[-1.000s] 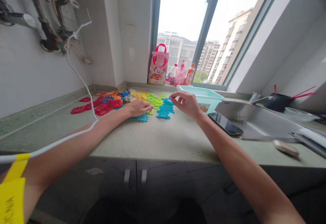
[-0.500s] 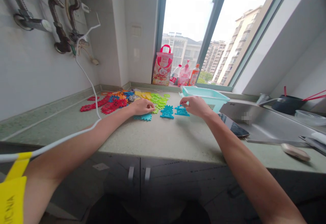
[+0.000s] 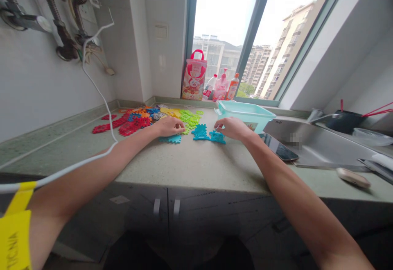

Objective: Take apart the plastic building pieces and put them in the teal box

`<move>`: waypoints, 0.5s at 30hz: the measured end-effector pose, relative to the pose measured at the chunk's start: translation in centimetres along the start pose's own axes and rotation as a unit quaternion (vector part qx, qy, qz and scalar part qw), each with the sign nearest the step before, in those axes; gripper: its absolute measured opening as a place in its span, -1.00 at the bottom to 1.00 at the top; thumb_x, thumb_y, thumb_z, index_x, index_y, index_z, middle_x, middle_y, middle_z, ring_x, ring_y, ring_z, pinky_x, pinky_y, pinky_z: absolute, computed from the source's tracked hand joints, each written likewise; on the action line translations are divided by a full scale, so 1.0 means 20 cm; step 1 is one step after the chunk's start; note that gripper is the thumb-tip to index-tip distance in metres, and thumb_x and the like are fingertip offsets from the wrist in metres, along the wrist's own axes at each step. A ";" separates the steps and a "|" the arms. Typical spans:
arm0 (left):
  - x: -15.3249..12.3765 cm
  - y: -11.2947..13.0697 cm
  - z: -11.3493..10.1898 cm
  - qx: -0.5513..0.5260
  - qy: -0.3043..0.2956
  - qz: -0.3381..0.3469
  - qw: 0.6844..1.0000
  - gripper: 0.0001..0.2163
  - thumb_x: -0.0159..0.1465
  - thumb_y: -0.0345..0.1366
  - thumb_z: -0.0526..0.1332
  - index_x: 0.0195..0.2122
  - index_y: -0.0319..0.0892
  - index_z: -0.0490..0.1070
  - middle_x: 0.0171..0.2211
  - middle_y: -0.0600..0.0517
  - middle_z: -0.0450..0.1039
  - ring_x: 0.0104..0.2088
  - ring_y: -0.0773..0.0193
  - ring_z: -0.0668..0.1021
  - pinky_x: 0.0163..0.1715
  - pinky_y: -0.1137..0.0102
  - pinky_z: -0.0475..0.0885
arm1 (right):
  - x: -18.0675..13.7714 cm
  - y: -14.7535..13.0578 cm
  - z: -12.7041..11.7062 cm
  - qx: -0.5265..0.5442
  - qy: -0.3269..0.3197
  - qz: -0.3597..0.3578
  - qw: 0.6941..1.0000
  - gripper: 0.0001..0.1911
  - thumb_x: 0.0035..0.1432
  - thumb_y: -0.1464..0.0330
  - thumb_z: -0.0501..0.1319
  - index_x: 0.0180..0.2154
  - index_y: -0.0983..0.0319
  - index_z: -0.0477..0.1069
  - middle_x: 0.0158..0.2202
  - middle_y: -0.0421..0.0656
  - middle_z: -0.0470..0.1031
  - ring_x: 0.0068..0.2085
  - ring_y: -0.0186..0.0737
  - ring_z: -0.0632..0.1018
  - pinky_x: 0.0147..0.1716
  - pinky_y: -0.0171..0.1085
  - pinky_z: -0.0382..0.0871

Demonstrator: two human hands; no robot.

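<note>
Cable: white, crossing in front of my left arm, a yellow tag (image 3: 15,241) on its near end.
Counter (image 3: 184,167): pale, speckled, under all the pieces.
Phone (image 3: 280,148): flat beside the sink (image 3: 316,149), right of my work.
Light-blue piece (image 3: 171,139): lying on the counter, partly under my left hand (image 3: 170,126).
Left hand: low, thumb and fingers curled toward each other.
Right hand (image 3: 229,127): well apart from the left, fingertips at the upper edge of the right blue piece (image 3: 218,138).
Grip: my own knuckles block the view, so I cannot tell whether either hand has a firm pinch.
Left blue piece (image 3: 200,133): between my hands, just beside the right one.
Handling: I judge these pieces thin plastic, very light, fairly stiff, a bit slick, not fragile, though the notched tabs might bend or catch.
Hold: best by an outer edge, thumb against fingertips, clear of the tabs.
Pile: green pieces (image 3: 190,119) beyond my left fingertips, red pieces (image 3: 135,127) farther left.
Tub (image 3: 260,119): pale turquoise, behind my right hand.
Sill: bag (image 3: 194,79) and bottles (image 3: 221,87) by the window.
</note>
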State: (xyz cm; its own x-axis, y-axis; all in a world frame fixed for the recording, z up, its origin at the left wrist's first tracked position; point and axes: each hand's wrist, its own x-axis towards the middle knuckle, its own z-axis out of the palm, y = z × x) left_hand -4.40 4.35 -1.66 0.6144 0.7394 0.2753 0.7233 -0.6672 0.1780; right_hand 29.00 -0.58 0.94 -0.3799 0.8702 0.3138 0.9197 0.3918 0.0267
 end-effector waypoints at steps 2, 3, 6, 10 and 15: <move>0.00 0.00 0.00 -0.003 -0.003 -0.002 1.000 -0.69 0.34 -0.03 0.23 -0.12 -0.07 0.69 -0.35 0.03 0.66 -0.37 0.25 0.60 -0.35 0.41 0.31 | 0.00 -0.01 -0.02 0.019 0.062 -0.006 0.998 -0.79 0.28 0.34 0.29 -0.13 0.06 0.71 -0.18 -0.20 0.74 -0.25 -0.14 0.68 -0.21 -0.25 0.42; 0.00 0.00 0.00 -0.005 -0.006 -0.003 1.000 -0.69 0.34 -0.03 0.23 -0.11 -0.07 0.69 -0.34 0.03 0.66 -0.36 0.25 0.60 -0.34 0.41 0.31 | 0.00 -0.01 -0.04 0.034 0.103 -0.008 0.994 -0.79 0.29 0.33 0.29 -0.12 0.06 0.70 -0.19 -0.21 0.74 -0.28 -0.16 0.67 -0.21 -0.25 0.42; 0.00 0.00 -0.01 -0.009 -0.012 -0.005 1.000 -0.69 0.33 -0.04 0.24 -0.10 -0.07 0.68 -0.33 0.04 0.66 -0.36 0.25 0.60 -0.33 0.42 0.32 | 0.00 -0.01 -0.09 0.074 0.244 -0.006 0.967 -0.78 0.33 0.27 0.27 -0.09 0.08 0.68 -0.20 -0.20 0.73 -0.36 -0.20 0.64 -0.20 -0.24 0.42; 0.00 0.00 0.00 -0.017 -0.018 -0.004 1.000 -0.67 0.31 -0.01 0.25 -0.09 -0.07 0.67 -0.33 0.05 0.65 -0.37 0.25 0.59 -0.36 0.42 0.31 | -0.01 0.05 -0.17 0.085 0.390 0.048 0.916 -0.80 0.35 0.24 0.24 -0.15 0.11 0.64 -0.18 -0.18 0.71 -0.39 -0.20 0.61 -0.15 -0.20 0.45; 0.00 0.01 -0.01 -0.017 -0.023 -0.007 1.000 -0.65 0.29 0.01 0.24 -0.09 -0.08 0.66 -0.31 0.03 0.65 -0.37 0.24 0.58 -0.36 0.41 0.30 | -0.03 0.25 -0.21 0.080 0.455 0.168 0.871 -0.73 0.38 0.19 0.19 -0.11 0.19 0.58 -0.19 -0.03 0.69 -0.33 -0.08 0.63 -0.08 -0.07 0.48</move>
State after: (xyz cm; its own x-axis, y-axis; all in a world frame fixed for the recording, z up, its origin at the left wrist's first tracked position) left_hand -4.28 4.16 -1.45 0.6187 0.7516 0.2285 0.7214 -0.6588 0.2136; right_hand 34.36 -0.41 4.78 0.2117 0.3745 0.9027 0.9101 0.2611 -0.3218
